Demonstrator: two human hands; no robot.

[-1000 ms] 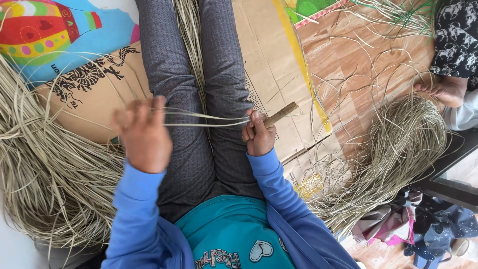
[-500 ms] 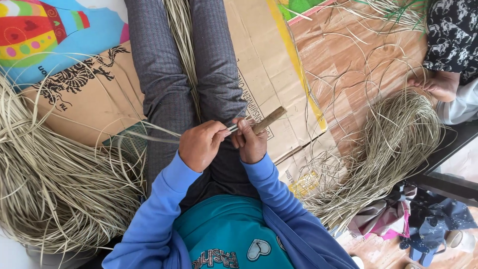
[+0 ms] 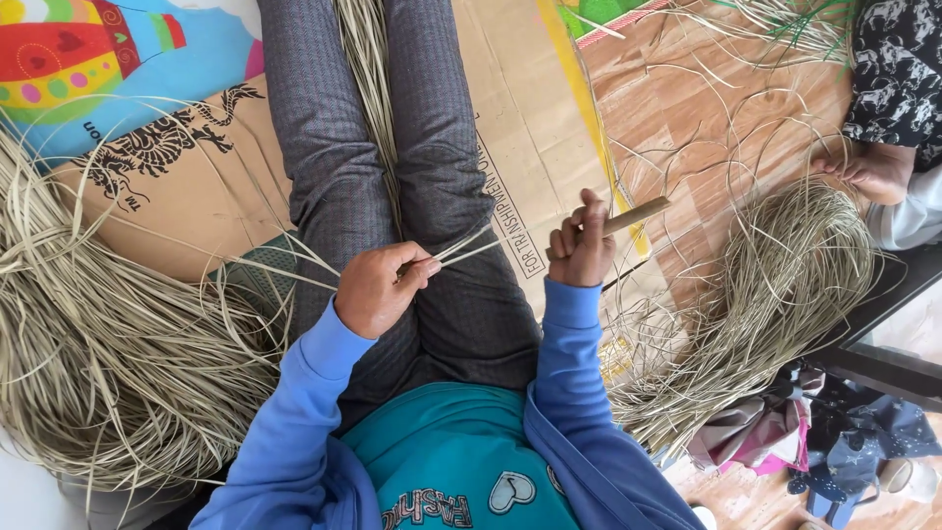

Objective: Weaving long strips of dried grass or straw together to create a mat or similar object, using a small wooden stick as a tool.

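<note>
Left hand [image 3: 378, 290] over the left thigh, fingers pinched tight on thin pale reed strips [image 3: 466, 250]. The strips run up and right from the pinch toward the right hand [image 3: 581, 250], taut, across the lap. Right hand closed in a fist around a brown stick tool [image 3: 633, 214]; the tool's free end sticks out to the right, over the yellow edge of the cardboard sheet [image 3: 535, 108]. Cannot tell if the strips reach the tool or stop short of the fist. The hands are apart, with the right thigh between them.

Legs in grey trousers [image 3: 324, 147] stretch straight up the frame on the cardboard. A narrow bundle of reeds [image 3: 368, 79] lies in the gap between the legs. A big loose heap of reeds [image 3: 108, 344] fills the left side, right against the left thigh and elbow, so there is little free room there. A second heap [image 3: 775, 285] lies on the wooden floor [image 3: 687, 128] to the right, near the right elbow but not touching; stray strands loop over the floor between it and the cardboard edge. Some bare cardboard just right of the right knee. A colourful mat [image 3: 108, 49] at the top left, partly under the cardboard.

Another person's hand [image 3: 868, 169] rests at the top of the right heap, well away from the tool. A dark table edge [image 3: 883, 314] and bunched cloth [image 3: 785, 432] sit at the lower right.
</note>
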